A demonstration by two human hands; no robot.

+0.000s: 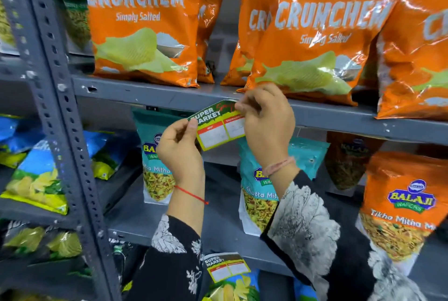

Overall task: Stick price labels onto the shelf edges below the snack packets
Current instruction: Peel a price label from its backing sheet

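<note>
A green, yellow and red "Super Market" price label (pixel 219 126) is held tilted in front of the grey shelf edge (pixel 150 96) under the orange Crunchem packets (pixel 143 22). My left hand (pixel 180 148) pinches its lower left corner. My right hand (pixel 265 121) grips its upper right end, close to the shelf edge, and hides that end. Whether the label touches the edge, I cannot tell. A second label of the same kind (pixel 226 268) is stuck on the lower shelf edge.
A grey perforated upright post (pixel 60 111) stands at the left. Teal Khatta Mitha packets (pixel 257 194) and an orange Tikha Mitha packet (pixel 400 203) stand on the shelf below. Blue and yellow chip packets (pixel 36 177) fill the left rack.
</note>
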